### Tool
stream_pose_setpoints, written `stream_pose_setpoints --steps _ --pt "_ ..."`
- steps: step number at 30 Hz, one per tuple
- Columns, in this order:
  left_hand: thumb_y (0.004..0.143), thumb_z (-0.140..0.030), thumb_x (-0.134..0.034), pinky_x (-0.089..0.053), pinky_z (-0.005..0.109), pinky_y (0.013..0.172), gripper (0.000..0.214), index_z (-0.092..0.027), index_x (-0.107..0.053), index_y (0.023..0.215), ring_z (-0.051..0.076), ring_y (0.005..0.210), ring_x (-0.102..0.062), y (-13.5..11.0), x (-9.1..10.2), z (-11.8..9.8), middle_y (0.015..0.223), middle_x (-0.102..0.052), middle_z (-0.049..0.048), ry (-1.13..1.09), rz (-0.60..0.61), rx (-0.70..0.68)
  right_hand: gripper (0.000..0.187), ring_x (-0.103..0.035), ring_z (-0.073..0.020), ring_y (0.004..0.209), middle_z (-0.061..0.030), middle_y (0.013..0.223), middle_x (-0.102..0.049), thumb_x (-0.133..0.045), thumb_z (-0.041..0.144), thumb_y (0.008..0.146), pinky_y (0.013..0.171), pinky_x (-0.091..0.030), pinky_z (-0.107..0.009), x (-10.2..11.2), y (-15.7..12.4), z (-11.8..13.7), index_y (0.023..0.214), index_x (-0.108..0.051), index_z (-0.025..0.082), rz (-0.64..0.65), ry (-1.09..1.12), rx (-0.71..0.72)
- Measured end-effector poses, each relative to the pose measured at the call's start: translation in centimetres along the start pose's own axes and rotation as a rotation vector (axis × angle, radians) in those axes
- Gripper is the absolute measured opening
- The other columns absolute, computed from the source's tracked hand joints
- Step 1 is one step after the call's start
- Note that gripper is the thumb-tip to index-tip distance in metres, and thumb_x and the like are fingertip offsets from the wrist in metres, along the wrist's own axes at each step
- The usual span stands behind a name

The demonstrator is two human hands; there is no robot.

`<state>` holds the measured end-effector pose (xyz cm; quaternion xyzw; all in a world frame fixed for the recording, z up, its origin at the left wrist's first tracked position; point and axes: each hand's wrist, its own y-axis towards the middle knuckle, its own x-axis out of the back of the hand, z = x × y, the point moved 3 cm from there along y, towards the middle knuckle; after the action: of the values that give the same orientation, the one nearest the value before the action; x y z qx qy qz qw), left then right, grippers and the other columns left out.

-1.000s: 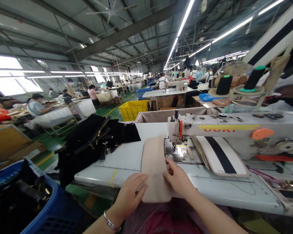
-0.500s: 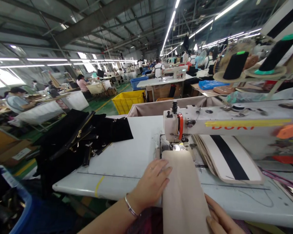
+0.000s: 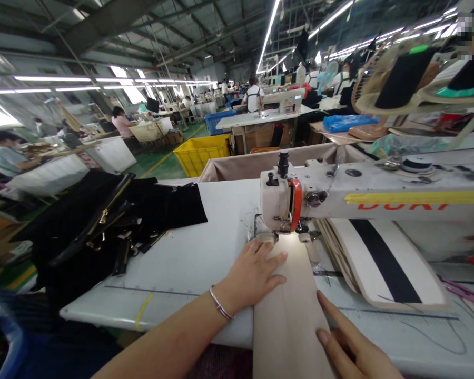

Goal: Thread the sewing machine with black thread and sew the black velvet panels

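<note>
Beige panel (image 3: 286, 316): lying lengthwise on the table (image 3: 205, 258), far end at the machine (image 3: 379, 184), right below the head. Near end runs out of the bottom of the view. Can't tell if the foot is down on it; head and fingers block that spot.

Left hand (image 3: 256, 273): palm down, fingers spread, laid over the panel's left edge close to the head. Thumb and index rest on top of the panel. Ring (image 3: 253, 251) on one finger, bracelet (image 3: 220, 304) on the wrist.

Right hand (image 3: 355, 350): nearer the body, at the panel's right edge. Index and thumb parted, tips against the edge. Can't tell if it pinches anything; lower part of the hand is cut off.

Right of the panel, under the machine arm: stack (image 3: 383, 258) of white pieces, dark stripe on the top one. Near it, ruler strip (image 3: 398, 314) along the table's front.

Left side of the table: heap of black pieces (image 3: 102, 221) with zips, part hanging over the edge, well apart from the panel. Yellow crate (image 3: 201, 155) on the floor beyond.
</note>
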<state>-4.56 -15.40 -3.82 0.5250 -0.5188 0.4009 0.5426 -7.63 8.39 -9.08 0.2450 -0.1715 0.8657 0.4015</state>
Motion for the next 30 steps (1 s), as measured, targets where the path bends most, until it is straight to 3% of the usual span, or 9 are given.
stream_pose_setpoints --steps 8,16,19,22,25,27,30 --pt "0.093 -0.057 -0.037 -0.027 0.049 0.116 0.057 -0.031 -0.041 0.143 0.028 0.129 -0.035 0.0 -1.2 0.8 0.142 -0.037 0.0089 -0.028 -0.01 0.026 0.066 -0.069 -0.0189 0.066 -0.0008 0.067 -0.069 -0.045 0.044 0.091 0.059 -0.056 -0.023 -0.6 0.8 -0.3 0.149 -0.03 0.016 0.087 -0.001 -0.024" --pt "0.094 -0.057 -0.037 -0.028 0.049 0.115 0.056 -0.031 -0.042 0.143 0.028 0.129 -0.034 0.1 -1.2 1.0 0.142 -0.037 0.0084 -0.043 -0.023 0.035 0.069 -0.07 -0.0169 0.085 -0.0031 0.082 -0.072 -0.031 0.049 0.096 0.071 -0.056 -0.022 -0.8 0.6 -1.0 0.152 -0.018 0.011 0.183 -0.073 -0.086" --pt "0.094 -0.056 -0.037 -0.029 0.049 0.115 0.055 -0.031 -0.042 0.142 0.028 0.128 -0.035 -0.1 -1.1 1.1 0.142 -0.038 0.0081 -0.051 -0.042 0.039 0.065 -0.072 -0.0208 0.082 -0.006 0.093 -0.075 -0.033 0.052 0.094 0.065 -0.059 -0.027 0.1 1.0 -0.4 0.146 -0.036 0.013 0.105 -0.331 0.046" --pt "0.093 -0.057 -0.037 -0.031 0.049 0.112 0.054 -0.033 -0.044 0.141 0.028 0.127 -0.038 -0.5 -0.9 0.7 0.141 -0.04 0.0078 -0.057 -0.069 0.052 0.044 -0.072 -0.0226 0.079 -0.0044 0.101 -0.074 -0.033 0.046 0.094 0.061 -0.061 -0.033 0.6 2.6 1.6 0.117 -0.063 0.022 -0.106 -0.623 0.342" --pt "0.094 -0.057 -0.037 -0.031 0.05 0.112 0.054 -0.029 -0.045 0.14 0.028 0.13 -0.039 -1.1 -0.2 0.4 0.143 -0.04 0.0097 -0.058 -0.097 0.018 0.035 -0.065 -0.0239 0.102 -0.005 0.112 -0.068 -0.037 0.033 0.094 0.088 -0.057 -0.043 -0.9 5.4 3.9 0.116 -0.063 0.023 -0.218 -0.751 0.675" --pt "0.095 -0.054 -0.038 -0.031 0.045 0.113 0.054 -0.022 -0.05 0.136 0.026 0.13 -0.041 -1.9 0.7 0.9 0.143 -0.043 0.0117 -0.094 -0.06 -0.082 0.041 -0.058 -0.0275 0.114 -0.0086 0.124 -0.062 -0.044 0.036 0.092 0.099 -0.05 -0.049 -2.4 7.5 4.5 0.128 -0.056 0.019 -0.253 -0.787 0.765" --pt "0.097 -0.042 -0.041 -0.037 0.029 0.109 0.043 -0.018 -0.056 0.13 0.017 0.121 -0.05 -4.3 4.2 4.8 0.132 -0.056 0.0079 -0.16 -0.038 -0.088 0.052 -0.054 -0.0275 0.119 -0.0084 0.135 -0.055 -0.05 0.048 0.09 0.1 -0.049 -0.049 -4.1 9.8 3.4 0.134 -0.052 0.02 -0.302 -0.781 0.827"
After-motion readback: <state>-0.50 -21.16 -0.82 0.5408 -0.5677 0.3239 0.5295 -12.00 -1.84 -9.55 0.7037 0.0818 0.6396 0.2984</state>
